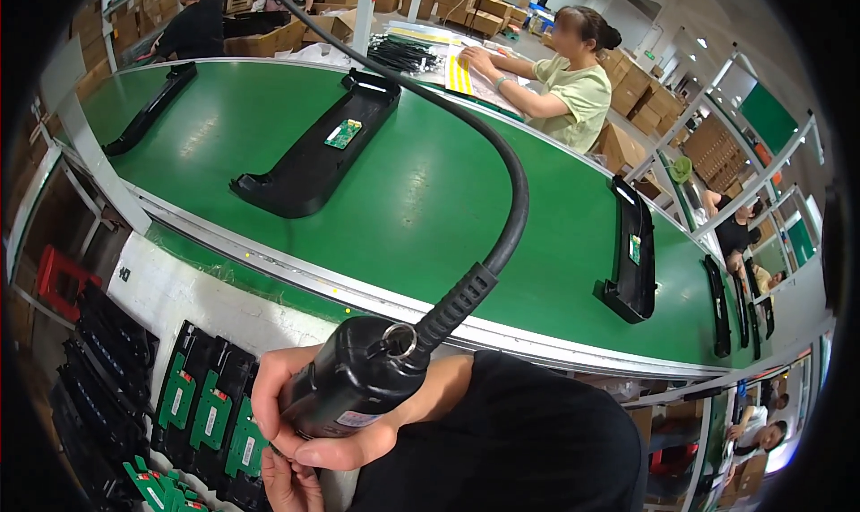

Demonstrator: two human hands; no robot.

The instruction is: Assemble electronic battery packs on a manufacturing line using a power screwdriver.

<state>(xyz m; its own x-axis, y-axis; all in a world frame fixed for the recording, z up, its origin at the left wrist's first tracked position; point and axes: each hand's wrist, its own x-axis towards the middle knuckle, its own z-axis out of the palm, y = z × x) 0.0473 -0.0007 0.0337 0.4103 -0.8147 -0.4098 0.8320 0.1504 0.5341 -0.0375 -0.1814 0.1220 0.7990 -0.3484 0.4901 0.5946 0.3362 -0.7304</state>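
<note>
My right hand (pixel 358 436) is wrapped round a black corded electric screwdriver (pixel 358 378). A metal ring sits at its top, where the thick black cable (pixel 515 198) leaves and arches up over the belt. Just under the tool, my left hand (pixel 291 487) has its fingertips pinched together near the driver's lower end. Whatever they hold is too small and too covered to make out. Beside the hands lie several black plastic panels fitted with green circuit boards (pixel 211 413). Loose green boards (pixel 161 487) are piled at the lower left.
A green conveyor belt (pixel 403 216) with a metal edge crosses ahead, carrying black housings (pixel 313 167), some with a small green board. Black panels (pixel 98 378) are stacked at far left. Across the belt a person (pixel 569 82) handles yellow-striped sheets beside black cables (pixel 403 53).
</note>
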